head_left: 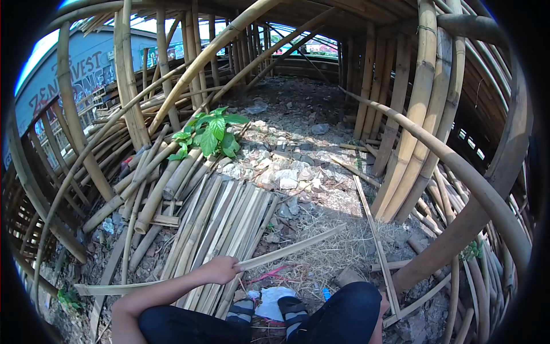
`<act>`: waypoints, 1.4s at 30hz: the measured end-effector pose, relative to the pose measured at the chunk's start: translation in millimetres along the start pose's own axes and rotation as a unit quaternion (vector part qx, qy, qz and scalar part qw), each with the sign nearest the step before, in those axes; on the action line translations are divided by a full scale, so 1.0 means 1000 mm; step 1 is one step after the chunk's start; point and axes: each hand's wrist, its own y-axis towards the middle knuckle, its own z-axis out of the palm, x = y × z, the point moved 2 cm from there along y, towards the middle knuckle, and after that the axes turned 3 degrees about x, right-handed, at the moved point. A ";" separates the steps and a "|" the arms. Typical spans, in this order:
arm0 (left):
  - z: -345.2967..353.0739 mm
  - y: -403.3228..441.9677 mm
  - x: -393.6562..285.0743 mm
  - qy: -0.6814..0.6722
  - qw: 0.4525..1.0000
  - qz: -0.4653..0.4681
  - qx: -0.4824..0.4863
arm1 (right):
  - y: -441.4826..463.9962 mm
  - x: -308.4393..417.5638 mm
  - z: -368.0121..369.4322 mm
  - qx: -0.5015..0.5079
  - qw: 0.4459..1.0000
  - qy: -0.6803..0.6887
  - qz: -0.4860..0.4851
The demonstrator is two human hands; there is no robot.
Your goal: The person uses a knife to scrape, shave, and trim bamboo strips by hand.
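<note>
My left hand (pixel 220 269) is closed around a long split bamboo strip (pixel 292 246). The strip reaches up to the right and seems to continue behind my forearm toward the lower left. Beneath and beyond that hand lies a row of split bamboo strips (pixel 223 215), side by side on the ground. Beside my right knee a bit of my right arm or hand (pixel 379 321) shows; its fingers are hidden, so I cannot see what it holds. Close to it, a thin bamboo strip (pixel 375 246) lies on the ground.
Bamboo poles (pixel 152 203) are piled at left beside a leafy green plant (pixel 212 135). A curved pole (pixel 447 152) and upright posts (pixel 421 114) stand at right. Straw shavings (pixel 321 264) and a pink string (pixel 269 273) lie ahead of my sandals (pixel 295 309). Rubble covers the ground beyond.
</note>
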 end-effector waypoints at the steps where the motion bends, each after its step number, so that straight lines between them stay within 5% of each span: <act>1: -0.001 0.002 0.001 -0.003 1.000 0.010 -0.007 | 0.010 -0.002 -0.006 -0.052 0.998 -0.014 -0.017; 18: -0.003 -0.012 -0.006 -0.014 1.000 0.007 0.003 | 0.036 0.023 -0.024 -0.024 0.999 0.002 -0.049; 20: 0.000 -0.014 -0.003 -0.018 1.000 -0.001 0.017 | 0.063 0.034 -0.061 -0.085 0.996 -0.009 -0.037; 26: 0.000 -0.008 -0.003 -0.017 1.000 0.019 -0.007 | 0.030 0.008 0.003 -0.009 0.995 -0.033 -0.098; 29: -0.001 -0.011 -0.004 -0.033 0.999 0.008 0.011 | 0.069 0.037 -0.049 -0.106 0.991 -0.063 -0.048; 32: -0.004 -0.009 -0.003 -0.026 1.000 0.003 0.004 | 0.002 -0.009 0.047 -0.093 0.995 -0.013 -0.028; 36: -0.004 -0.010 -0.001 -0.026 1.000 0.016 -0.006 | 0.020 0.015 0.001 -0.054 0.993 -0.106 -0.017; 39: -0.006 -0.010 0.000 -0.034 0.999 0.002 0.002 | 0.058 0.029 -0.040 -0.004 0.999 -0.021 0.043; 42: -0.004 -0.007 0.003 -0.023 1.000 0.010 -0.013 | 0.082 0.031 -0.067 -0.126 0.938 0.279 0.164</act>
